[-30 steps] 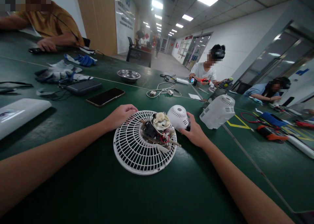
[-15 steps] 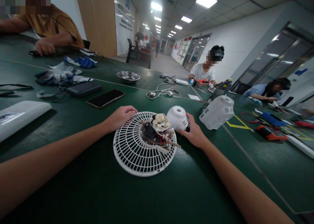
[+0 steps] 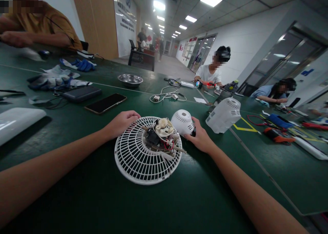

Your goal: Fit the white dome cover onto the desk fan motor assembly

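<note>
A round white fan grille (image 3: 138, 159) lies on the green table in front of me. On its middle rests a bare fan motor (image 3: 156, 138) with red wires, a cream gear part on top and a shaft pointing right. At the grille's far left rim, my left hand (image 3: 125, 122) has its fingers curled against the edge; their tips are partly hidden. My right hand (image 3: 201, 136) grips the side of a white domed motor cover (image 3: 182, 122) just right of the motor. The cover's lower part sits behind the motor and my thumb.
To the right stands a white plastic housing (image 3: 224, 115). Beyond the grille lie a phone (image 3: 106, 103), a dark power bank (image 3: 82, 94), gloves (image 3: 55, 77), a metal bowl (image 3: 130, 80) and a white cable (image 3: 167, 96). An orange-black tool (image 3: 278, 135) lies far right. Other people sit around the table.
The view has shifted slightly, moving the scene a little left. My hands, the grille and the cover keep their places. At the far left, another person's hands have moved left and lifted.
</note>
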Demonstrator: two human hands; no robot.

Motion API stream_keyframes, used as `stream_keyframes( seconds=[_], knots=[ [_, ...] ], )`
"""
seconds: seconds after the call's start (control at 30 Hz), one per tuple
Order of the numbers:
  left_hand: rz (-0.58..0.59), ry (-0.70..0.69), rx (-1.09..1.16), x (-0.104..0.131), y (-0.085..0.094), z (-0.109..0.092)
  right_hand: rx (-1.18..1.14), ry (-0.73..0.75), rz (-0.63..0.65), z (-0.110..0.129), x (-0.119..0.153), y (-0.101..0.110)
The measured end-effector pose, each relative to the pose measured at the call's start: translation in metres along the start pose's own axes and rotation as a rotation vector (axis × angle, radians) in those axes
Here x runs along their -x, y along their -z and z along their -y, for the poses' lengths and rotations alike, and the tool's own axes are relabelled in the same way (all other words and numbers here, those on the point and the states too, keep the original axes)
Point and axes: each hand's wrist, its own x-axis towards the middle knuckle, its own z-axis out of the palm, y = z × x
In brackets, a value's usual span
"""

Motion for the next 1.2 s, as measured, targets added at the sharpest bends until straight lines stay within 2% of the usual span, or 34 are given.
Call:
stream_keyframes(
  seconds=[0.23,0.6,0.93,1.2],
  knots=[
    [-0.026,0.017,0.018,0.0015,-0.0021,-0.0017,-0.003,0.032,-0.008,0.0005,0.0004,0.0018],
    [-0.015,0.019,0.031,-0.0004,-0.0012,0.0017,0.002,-0.010,-0.004,0.0037,0.0007,0.0011],
    [-0.066,-0.003,0.012,0.0028,-0.0017,-0.0075,0.036,-0.030,0.009,0.0036,-0.0014,0.0013],
    [-0.051,-0.030,-0.016,-0.0014,0.0013,0.0001,0.036,-0.038,0.017,0.0049,-0.0008,0.0011]
  ],
)
